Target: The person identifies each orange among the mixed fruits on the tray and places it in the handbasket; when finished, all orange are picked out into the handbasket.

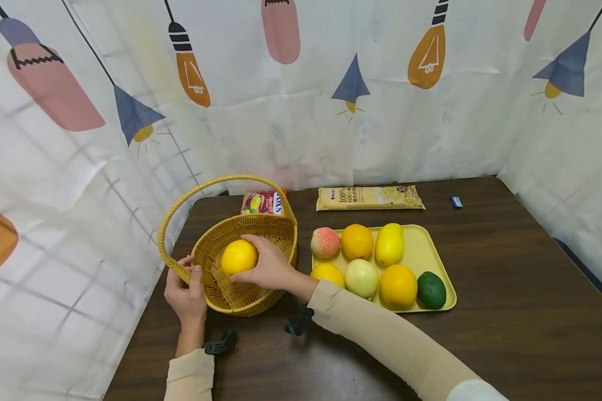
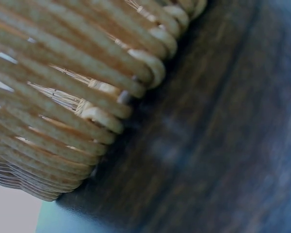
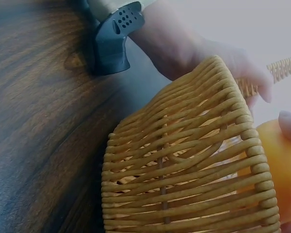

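A yellow wicker basket (image 1: 276,303) with a tall arched handle stands on the left part of the table. My left hand (image 1: 187,295) grips its left rim where the handle meets it. Over the basket's opening, my right hand (image 1: 268,264) holds an orange (image 1: 239,257) between thumb and fingers. In the right wrist view the orange (image 3: 279,170) shows past the basket's woven wall (image 3: 184,165), with a fingertip on it. The left wrist view is filled by the basket's wickerwork (image 2: 63,97) close up, standing on the dark tabletop.
A yellow tray (image 1: 423,245) right of the basket bears several fruits, among them a peach (image 1: 325,242), a yellow pear-shaped fruit (image 1: 389,244) and a dark green fruit (image 1: 431,290). Behind lie a long noodle packet (image 1: 370,198), a fruit candy bag (image 1: 262,203) and a small blue packet (image 1: 456,202).
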`<state>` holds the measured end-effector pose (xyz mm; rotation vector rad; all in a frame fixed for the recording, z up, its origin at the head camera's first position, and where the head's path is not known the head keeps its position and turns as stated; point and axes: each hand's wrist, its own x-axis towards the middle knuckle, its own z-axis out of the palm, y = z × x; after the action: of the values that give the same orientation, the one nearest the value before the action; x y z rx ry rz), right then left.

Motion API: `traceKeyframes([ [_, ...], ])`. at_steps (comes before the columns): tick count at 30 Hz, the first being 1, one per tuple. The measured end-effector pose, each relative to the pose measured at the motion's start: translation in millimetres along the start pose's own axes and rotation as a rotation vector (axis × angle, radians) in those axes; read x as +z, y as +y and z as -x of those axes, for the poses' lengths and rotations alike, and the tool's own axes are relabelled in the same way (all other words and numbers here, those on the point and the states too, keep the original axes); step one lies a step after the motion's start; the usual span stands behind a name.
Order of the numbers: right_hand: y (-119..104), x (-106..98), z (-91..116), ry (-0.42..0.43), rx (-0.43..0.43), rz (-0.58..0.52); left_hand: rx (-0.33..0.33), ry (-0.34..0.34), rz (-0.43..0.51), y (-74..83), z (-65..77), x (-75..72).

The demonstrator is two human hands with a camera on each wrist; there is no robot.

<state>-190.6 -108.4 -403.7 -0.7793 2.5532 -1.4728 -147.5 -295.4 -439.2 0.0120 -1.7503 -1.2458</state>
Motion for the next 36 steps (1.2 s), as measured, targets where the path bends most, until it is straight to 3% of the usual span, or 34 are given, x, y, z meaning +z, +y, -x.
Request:
traceKeyframes([
  [9,-3,10,-13,-0.046,0.025,0.024,-0.008,-0.005,-0.007,2.4,-2.4,1.2],
  [17,0,17,-23,-0.058,0.114,0.029,-0.005,-0.024,-0.007,1.1,-2.1,1.7],
  [26,-1,20,-28,-0.073,0.168,0.004,-0.013,-0.005,0.002,3.7,-1.2,2.1],
  [36,1,22,-30,-0.103,0.209,0.068,-0.024,-0.001,0.028,4.4,0.3,2.8],
])
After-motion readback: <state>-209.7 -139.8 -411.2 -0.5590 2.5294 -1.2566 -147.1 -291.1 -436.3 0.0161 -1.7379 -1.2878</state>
